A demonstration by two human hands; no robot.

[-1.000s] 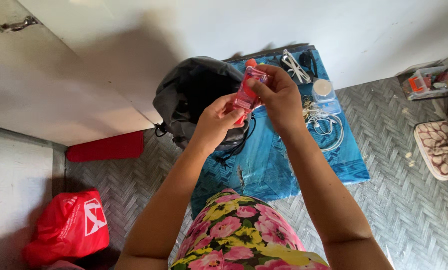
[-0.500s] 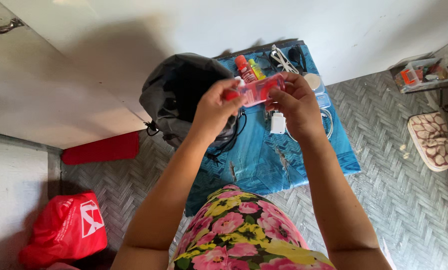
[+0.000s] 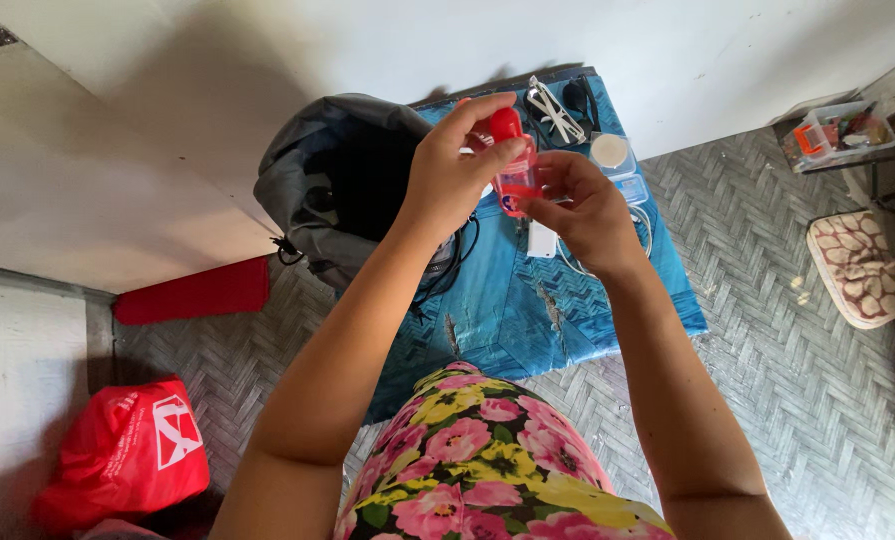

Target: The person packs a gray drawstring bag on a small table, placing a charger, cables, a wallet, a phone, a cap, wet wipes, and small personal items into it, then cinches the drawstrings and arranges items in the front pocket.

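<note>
**Small red bottle held between both hands above a blue cloth**

A small red bottle with a rounded red cap is held upright in front of the body. The left hand is closed on the upper part of it, with the thumb and fingertips pinched around the cap. The right hand is closed on the lower part, the fingers being curled under and beside the translucent red body. The two hands are touching each other at the bottle, so that it is clamped from both sides and is clear of every surface.

Directly below and beyond the grip, a blue cloth is spread over the woven floor mat. Just beyond the fingertips of the left hand, white-framed glasses and a dark pair beside them are seen lying on the cloth. To the right of the grip, near the right hand, a round white lid on a clear container is set. Under the right hand, a small white block and a coiled white cable are partly hidden. To the left of the grip, an open grey bag is stood against the wall. Well apart, low on the left, a red plastic bag is lying.
</note>
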